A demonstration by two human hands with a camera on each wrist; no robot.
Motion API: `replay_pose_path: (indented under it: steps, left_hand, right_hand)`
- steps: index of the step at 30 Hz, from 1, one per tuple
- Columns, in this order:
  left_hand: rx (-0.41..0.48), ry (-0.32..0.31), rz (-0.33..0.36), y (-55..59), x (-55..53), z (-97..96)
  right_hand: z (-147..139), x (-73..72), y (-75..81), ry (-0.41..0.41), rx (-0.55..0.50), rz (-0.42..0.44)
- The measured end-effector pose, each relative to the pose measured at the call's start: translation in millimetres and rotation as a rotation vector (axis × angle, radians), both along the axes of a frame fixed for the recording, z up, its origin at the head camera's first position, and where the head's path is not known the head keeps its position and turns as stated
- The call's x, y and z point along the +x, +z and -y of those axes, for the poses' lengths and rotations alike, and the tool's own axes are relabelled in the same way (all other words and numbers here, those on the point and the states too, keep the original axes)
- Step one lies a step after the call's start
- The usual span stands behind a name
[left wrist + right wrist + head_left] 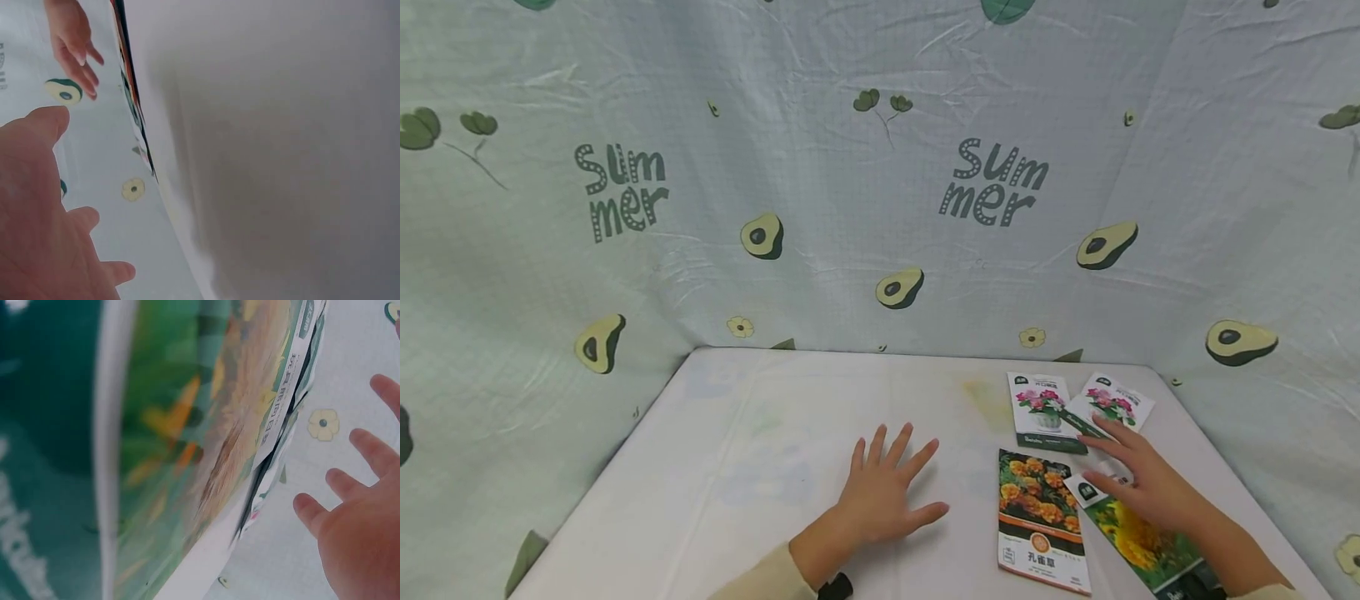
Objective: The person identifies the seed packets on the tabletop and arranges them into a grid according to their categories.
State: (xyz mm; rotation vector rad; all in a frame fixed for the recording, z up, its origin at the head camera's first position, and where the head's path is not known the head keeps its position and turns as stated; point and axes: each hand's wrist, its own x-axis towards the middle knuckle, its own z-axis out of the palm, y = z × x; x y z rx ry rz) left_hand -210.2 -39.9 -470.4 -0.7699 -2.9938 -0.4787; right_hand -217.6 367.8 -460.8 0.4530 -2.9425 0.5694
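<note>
My left hand (880, 496) hovers palm down over the left-middle of the white table, fingers spread, holding nothing. At the right, my right hand (1150, 483) reaches over a group of flower seed packets with its fingers extended. Under its palm and wrist lies a packet with yellow flowers (1135, 533), partly hidden by the hand; it fills much of the right wrist view. Beyond the fingertips are two white packets with pink flowers, a left one (1037, 404) and a tilted right one (1120, 400) overlapping it. An orange marigold packet (1040, 504) lies left of the hand.
The white table (760, 467) runs back to a pale curtain (820, 275) printed with avocados and lettering, which also hangs along both sides. A black wrist strap (835, 587) shows below the left hand.
</note>
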Motion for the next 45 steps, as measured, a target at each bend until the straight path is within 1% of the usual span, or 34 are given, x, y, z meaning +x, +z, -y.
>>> replay_pose_path:
  steps: [5,10,12,19,24,27,32,35,38,41,45]
  left_hand:
    - [-0.009,-0.018,0.022,-1.9,3.9,-16.3]
    - [0.002,-0.031,0.038,-1.2,8.2,-35.1]
    - [0.003,-0.035,0.039,-0.5,9.7,-42.4]
    - [-0.066,-0.049,-0.002,-1.5,14.8,-62.4]
    - [-0.101,-0.048,0.023,-3.3,16.3,-73.6]
    - [-0.119,-0.043,0.060,-1.5,17.5,-80.4]
    - [-0.155,-0.049,0.122,6.7,22.8,-92.3]
    - [-0.160,-0.056,0.126,11.7,24.9,-99.8]
    - [-0.173,-0.052,0.113,14.9,25.5,-106.8]
    - [-0.179,-0.044,0.111,15.5,25.2,-113.3]
    - [-0.176,-0.033,0.141,13.8,23.9,-120.9]
  right_hand:
    - [-2,4.2,-0.5,-0.002,0.021,0.015]
    - [-4,8.2,-1.1,-0.011,0.056,0.064]
    - [-4,10.5,-1.7,-0.007,0.053,0.087]
    - [-6,17.7,-6.0,0.025,0.044,0.119]
    - [-8,19.8,-8.4,0.022,0.058,0.146]
    - [-10,21.4,-9.4,0.005,0.077,0.173]
    - [-12,24.0,-10.7,-0.014,0.083,0.208]
    - [-12,25.0,-11.0,-0.004,0.087,0.222]
    - [-13,25.9,-11.1,0.013,0.093,0.237]
    - [-13,26.6,-11.2,0.031,0.093,0.254]
    - [-14,26.8,-11.2,0.045,0.091,0.277]
